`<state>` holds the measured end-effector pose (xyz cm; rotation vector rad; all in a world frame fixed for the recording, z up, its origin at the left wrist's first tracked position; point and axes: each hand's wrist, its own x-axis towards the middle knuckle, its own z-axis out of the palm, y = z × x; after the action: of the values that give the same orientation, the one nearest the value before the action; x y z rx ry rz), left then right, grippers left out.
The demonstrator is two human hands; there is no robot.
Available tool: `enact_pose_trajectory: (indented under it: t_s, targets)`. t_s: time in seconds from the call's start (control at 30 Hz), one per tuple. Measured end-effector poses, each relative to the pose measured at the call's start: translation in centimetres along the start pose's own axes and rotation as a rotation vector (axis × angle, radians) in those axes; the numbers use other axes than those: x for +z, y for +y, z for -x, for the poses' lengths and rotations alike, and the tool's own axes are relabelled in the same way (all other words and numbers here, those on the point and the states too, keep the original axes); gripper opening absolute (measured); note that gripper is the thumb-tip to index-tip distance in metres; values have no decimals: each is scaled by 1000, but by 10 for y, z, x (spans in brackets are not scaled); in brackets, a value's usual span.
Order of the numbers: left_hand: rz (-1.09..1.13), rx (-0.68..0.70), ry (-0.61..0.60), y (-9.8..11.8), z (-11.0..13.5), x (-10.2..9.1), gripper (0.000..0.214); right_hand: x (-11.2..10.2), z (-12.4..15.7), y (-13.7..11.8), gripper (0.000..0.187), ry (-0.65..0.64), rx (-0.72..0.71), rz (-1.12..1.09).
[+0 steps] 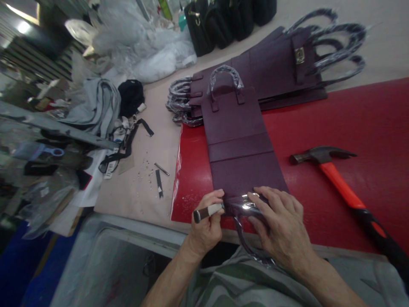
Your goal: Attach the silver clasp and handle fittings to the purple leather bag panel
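Note:
A dark purple unfolded handbag panel [238, 140] lies flat on the red mat [335, 123], one plastic-wrapped handle [225, 76] at its far end. My left hand [207, 224] is closed around a small tool with a pale grip and dark tip [206, 212], held against the panel's near edge. My right hand [277, 224] presses down with curled fingers on the near handle and a shiny metal fitting [247, 205]. The near handle loop [244, 243] hangs off the table edge toward me.
A hammer with an orange and black handle [345, 192] lies on the mat to the right. A stack of the same purple bag panels [275, 68] sits behind. Black bags [220, 21], plastic wrap, grey cloth [99, 106], straps and small screws lie left and behind.

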<state>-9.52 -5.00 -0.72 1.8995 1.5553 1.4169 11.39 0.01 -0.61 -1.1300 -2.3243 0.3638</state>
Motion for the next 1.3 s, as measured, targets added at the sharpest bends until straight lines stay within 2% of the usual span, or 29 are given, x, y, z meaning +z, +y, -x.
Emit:
enact_pose_trajectory:
  t_s: [0.17, 0.33, 0.6, 0.83, 1.1, 1.3]
  targets:
    - [-110, -18, 64, 8, 1, 4, 21, 1, 0, 1, 33, 6, -9, 2]
    - [-132, -6, 122, 8, 6, 5, 23, 0, 0, 1, 33, 19, -15, 0]
    - [-62, -11, 33, 6, 4, 2, 25, 1, 0, 2, 34, 9, -19, 6]
    - [-41, 2, 22, 4, -4, 3, 23, 0, 1, 1, 33, 6, -5, -1]
    - [-134, -20, 109, 8, 6, 10, 22, 2, 0, 1, 32, 8, -3, -6]
    - [-63, 24, 29, 1, 0, 2, 23, 1, -1, 0, 31, 9, 1, -12]
